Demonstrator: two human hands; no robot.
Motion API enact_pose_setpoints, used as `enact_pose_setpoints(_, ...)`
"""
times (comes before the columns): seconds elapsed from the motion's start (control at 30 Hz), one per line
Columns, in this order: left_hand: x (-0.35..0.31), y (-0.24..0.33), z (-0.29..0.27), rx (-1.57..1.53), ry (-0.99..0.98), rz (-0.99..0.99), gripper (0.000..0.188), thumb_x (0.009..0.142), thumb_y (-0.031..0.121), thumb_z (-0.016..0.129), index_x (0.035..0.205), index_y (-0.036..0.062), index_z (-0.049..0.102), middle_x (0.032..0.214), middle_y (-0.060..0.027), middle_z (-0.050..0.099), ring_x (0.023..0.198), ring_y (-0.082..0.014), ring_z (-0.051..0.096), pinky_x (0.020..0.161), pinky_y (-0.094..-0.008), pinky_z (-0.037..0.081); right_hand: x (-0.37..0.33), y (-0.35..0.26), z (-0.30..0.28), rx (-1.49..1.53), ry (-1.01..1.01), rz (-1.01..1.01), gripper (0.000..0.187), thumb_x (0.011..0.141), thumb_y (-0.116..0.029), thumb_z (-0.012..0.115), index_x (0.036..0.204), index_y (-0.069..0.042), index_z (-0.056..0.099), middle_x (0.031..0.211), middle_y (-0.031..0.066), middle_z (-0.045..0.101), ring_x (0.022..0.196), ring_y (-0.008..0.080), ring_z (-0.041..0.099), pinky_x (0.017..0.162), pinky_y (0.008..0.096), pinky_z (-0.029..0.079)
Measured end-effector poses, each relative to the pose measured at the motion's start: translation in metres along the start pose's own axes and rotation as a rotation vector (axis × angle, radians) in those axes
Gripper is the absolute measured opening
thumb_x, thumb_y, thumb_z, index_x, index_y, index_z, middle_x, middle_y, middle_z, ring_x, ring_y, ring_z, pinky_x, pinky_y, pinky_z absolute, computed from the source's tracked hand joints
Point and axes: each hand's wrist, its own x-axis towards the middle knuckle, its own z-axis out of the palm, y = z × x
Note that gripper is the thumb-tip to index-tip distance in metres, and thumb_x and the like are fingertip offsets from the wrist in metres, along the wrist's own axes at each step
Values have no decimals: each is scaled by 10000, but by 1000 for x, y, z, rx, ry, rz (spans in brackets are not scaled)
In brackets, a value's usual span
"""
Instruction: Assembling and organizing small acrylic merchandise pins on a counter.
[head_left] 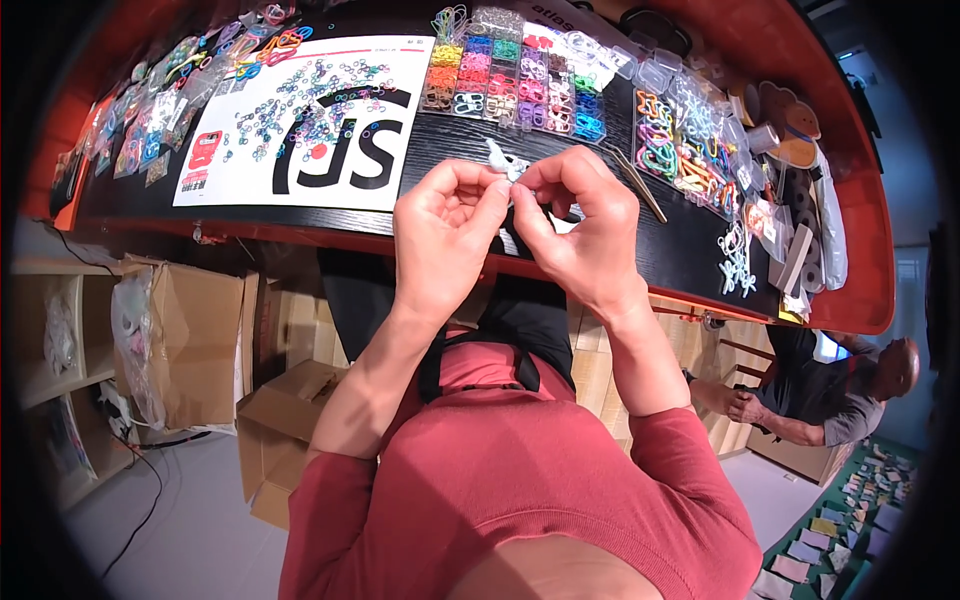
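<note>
Over the front part of the black table (440,150), my two hands meet and hold a small pale blue-white piece (499,158) of a kind I cannot make out. The thumb and forefinger of my left hand (440,235) pinch its left side. From the other side, the fingertips of my right hand (592,232) close on it, hiding its lower part. A bit of white shows on the table behind my right fingers. To the right of that hand lie long metal tweezers (638,184), slanting toward the front edge.
A white printed sheet (235,185) with many tiny rings lies left. Behind my hands stands a compartment box (510,85) of coloured clips. Another tray (690,165) of coloured pieces and light-blue pendants (737,262) are at right. A person (840,395) sits beyond the table's right end.
</note>
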Motion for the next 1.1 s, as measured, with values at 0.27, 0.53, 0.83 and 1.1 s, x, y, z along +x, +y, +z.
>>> enact_pose_setpoints(0.27, -2, -3, -6, -54, -78, -107, 294, 893, -7, 711, 1152, -41, 575, 1048, -108, 664, 930, -113, 646, 735, -212, 530, 10, 10, -15, -139, -37, -274, 167, 718, -54, 756, 809, -88, 620, 731, 32, 583, 639, 216, 565, 613, 348, 420)
enact_pose_setpoints(0.53, 9, 9, -8, 143, -318, 228, 414, 870, 90, 712, 1247, 0, 566, 1206, -96, 638, 1100, -156, 610, 924, -305, 496, 9, 11, -27, -74, -99, -289, 179, 712, -30, 755, 817, -95, 626, 740, 16, 607, 631, 194, 566, 618, 335, 401)
enact_pose_setpoints(0.83, 10, -3, -8, -581, -395, -405, 231, 999, 116, 594, 1205, 11, 587, 1024, -42, 643, 888, -106, 616, 803, -258, 507, 9, 15, -29, -41, -65, -376, 200, 710, -27, 765, 863, -89, 651, 787, 31, 637, 677, 203, 597, 643, 335, 412)
enact_pose_setpoints(1.1, 24, -1, -6, -574, -555, -613, 183, 954, 142, 615, 1093, 25, 599, 885, -22, 617, 762, -94, 588, 674, -236, 471, 14, 25, -42, -20, -93, -480, 220, 709, -18, 763, 891, -76, 653, 826, 42, 647, 731, 220, 621, 668, 350, 430)
